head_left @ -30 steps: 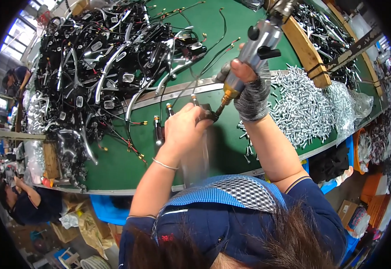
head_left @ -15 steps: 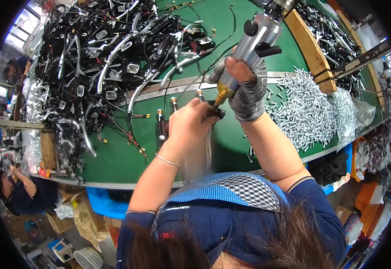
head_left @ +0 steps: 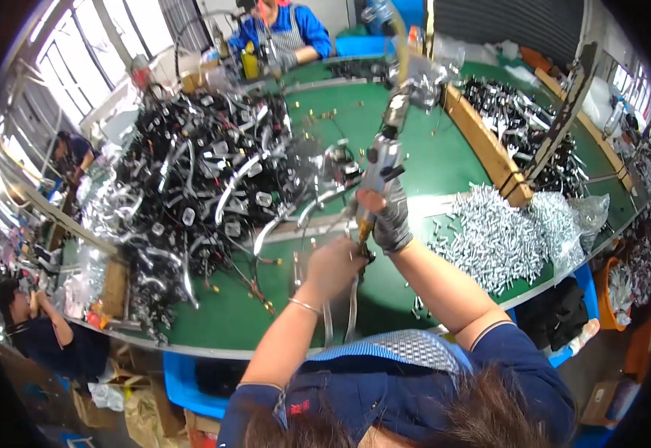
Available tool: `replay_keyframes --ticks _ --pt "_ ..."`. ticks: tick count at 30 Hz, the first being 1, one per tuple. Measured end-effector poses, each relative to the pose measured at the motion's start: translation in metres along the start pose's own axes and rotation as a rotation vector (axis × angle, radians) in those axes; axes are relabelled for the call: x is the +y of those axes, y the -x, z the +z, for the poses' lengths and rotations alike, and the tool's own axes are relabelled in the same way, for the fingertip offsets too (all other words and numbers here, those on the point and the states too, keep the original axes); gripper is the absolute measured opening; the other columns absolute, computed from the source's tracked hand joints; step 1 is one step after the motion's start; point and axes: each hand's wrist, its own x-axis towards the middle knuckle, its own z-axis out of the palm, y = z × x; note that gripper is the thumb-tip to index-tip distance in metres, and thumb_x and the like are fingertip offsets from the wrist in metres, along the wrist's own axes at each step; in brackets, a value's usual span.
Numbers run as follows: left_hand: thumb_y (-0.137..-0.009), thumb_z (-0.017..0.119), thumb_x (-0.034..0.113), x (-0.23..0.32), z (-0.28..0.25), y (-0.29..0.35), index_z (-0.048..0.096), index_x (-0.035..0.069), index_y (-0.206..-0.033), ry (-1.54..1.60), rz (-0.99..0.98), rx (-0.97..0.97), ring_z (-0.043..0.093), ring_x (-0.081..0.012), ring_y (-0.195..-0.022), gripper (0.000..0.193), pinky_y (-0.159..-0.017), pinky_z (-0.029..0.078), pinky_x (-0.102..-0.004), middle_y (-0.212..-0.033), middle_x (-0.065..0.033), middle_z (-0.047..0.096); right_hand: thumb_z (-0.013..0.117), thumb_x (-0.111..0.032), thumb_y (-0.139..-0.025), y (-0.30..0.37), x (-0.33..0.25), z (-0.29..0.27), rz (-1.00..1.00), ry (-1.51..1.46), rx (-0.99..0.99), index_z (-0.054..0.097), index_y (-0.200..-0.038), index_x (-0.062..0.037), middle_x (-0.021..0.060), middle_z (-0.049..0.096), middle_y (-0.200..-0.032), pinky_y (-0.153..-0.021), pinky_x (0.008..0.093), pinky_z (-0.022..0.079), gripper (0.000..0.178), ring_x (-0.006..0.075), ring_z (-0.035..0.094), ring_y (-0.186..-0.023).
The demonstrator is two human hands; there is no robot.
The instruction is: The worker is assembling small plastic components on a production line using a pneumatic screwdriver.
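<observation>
My right hand (head_left: pixel 392 218), in a grey fingerless glove, grips a silver air screwdriver (head_left: pixel 377 170) with its brass-coloured nose pointing down. The driver's tip meets a small dark part at the fingers of my bare left hand (head_left: pixel 333 266). That hand is closed on what looks like a brake lever; the silver blade (head_left: pixel 353 312) hangs below it, while the body is mostly covered by my fingers. To the left lies a large tangled heap of black and silver brake levers (head_left: pixel 224 160) with thin wires. Beside my right forearm spreads a pile of small silver screws (head_left: pixel 493 239).
A wooden bar (head_left: pixel 482 142) stands on the green table (head_left: pixel 426 160), dividing off more levers at right. Clear plastic bags (head_left: pixel 564 224) lie by the screws. Blue bins (head_left: pixel 191 384) sit below the front edge. One person (head_left: pixel 284 37) works across the table; others are at left.
The view has tilted up, bringing the table's far end and a person there into sight. My hands stay together, with the driver's tip still at the held part.
</observation>
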Motion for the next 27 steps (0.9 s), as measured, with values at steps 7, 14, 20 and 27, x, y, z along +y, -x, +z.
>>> replay_keyframes --ticks 7,14,20,27 --pt "-0.072 0.067 0.033 0.020 -0.024 0.022 0.060 0.006 -0.099 -0.209 0.113 0.177 0.058 -0.0280 -0.078 0.038 -0.069 0.046 -0.0381 -0.081 -0.0120 0.057 0.061 -0.010 -0.080 -0.015 -0.013 0.014 -0.229 0.288 -0.014 0.039 -0.122 -0.0017 0.0092 0.052 -0.096 -0.076 0.0267 0.047 0.048 0.0138 0.055 -0.083" --pt "-0.079 0.060 0.023 -0.049 -0.028 0.108 0.052 0.004 -0.117 -0.024 -0.353 0.384 0.055 -0.0252 -0.070 0.044 -0.066 0.046 -0.0369 -0.078 -0.0134 0.055 0.061 -0.020 -0.082 0.140 -0.003 -0.049 0.882 0.130 0.259 0.038 -0.127 0.0002 0.0125 0.051 -0.114 -0.078 0.0282 0.048 0.055 0.0188 0.059 -0.090" --pt "-0.086 0.055 0.017 -0.026 0.005 0.103 0.042 -0.002 -0.126 0.613 -0.532 0.120 0.057 -0.0189 -0.064 0.046 -0.060 0.046 -0.0301 -0.069 -0.0097 0.056 0.061 -0.012 -0.081 0.153 0.059 -0.054 1.283 -0.167 -0.014 0.049 -0.116 -0.0031 0.0081 0.062 -0.096 -0.079 0.0293 0.048 0.038 0.0148 0.056 -0.095" --pt "-0.087 0.053 0.015 -0.021 -0.014 0.087 0.038 -0.002 -0.129 0.627 -0.316 -0.066 0.050 -0.0089 -0.059 0.047 -0.058 0.043 -0.0232 -0.064 -0.0018 0.051 0.062 -0.020 -0.082 0.137 0.050 -0.043 1.193 -0.150 -0.170 0.056 -0.107 -0.0052 0.0010 0.060 -0.092 -0.077 0.0246 0.041 0.030 0.0095 0.053 -0.086"
